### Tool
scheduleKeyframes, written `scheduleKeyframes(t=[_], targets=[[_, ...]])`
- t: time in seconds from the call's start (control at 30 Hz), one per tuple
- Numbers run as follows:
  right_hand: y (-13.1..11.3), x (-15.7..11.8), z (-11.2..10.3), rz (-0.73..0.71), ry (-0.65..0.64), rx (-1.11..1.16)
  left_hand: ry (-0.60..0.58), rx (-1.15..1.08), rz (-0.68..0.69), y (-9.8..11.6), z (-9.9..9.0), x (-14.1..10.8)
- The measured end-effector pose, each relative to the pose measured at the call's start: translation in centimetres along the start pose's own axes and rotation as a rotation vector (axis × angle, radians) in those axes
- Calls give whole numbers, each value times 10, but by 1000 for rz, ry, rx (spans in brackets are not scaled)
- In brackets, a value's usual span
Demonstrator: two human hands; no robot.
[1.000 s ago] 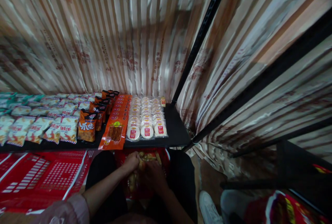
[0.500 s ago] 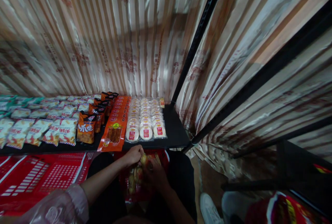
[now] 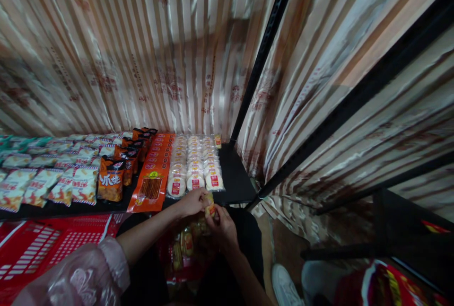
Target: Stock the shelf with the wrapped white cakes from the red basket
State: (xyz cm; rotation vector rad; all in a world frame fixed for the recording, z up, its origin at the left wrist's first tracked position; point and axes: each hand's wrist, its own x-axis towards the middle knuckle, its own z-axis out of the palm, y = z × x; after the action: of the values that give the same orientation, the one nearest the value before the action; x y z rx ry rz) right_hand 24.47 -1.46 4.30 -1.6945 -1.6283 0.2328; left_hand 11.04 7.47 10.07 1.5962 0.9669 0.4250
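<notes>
Just in front of the shelf edge, a small yellow snack packet with a red mark is held between both hands. My left hand pinches its upper left side, and my right hand grips its lower right side. Below them, several similar wrapped packets lie in a red basket between the knees, partly hidden by my right hand. On the shelf beyond, rows of round white wrapped crackers lie nearest the hands. A single yellow packet lies at the back right of those rows.
The black shelf also bears an orange snack sheet, orange-black bags and white bags. A black post rises at its right corner. A red basket stands lower left; a white shoe is lower right.
Both hands have risen from the basket toward the shelf edge and moved slightly right, bringing the yellow packet up between them. The view has shifted a little to the right.
</notes>
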Motion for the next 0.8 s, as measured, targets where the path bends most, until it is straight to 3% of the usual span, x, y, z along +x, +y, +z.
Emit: scheduleKeyframes(t=[0.33,0.5,0.67,0.8], targets=[[4,28,-34,56,123,-205,31,61,80,38,8,41],[19,51,-46,-7,212,-301,161,176,107,56,18,66],[35,77,-50,0,246,-367,277,341,133,75,23,91],[48,97,-44,8,270,-381,299,457,146,85,22,111]])
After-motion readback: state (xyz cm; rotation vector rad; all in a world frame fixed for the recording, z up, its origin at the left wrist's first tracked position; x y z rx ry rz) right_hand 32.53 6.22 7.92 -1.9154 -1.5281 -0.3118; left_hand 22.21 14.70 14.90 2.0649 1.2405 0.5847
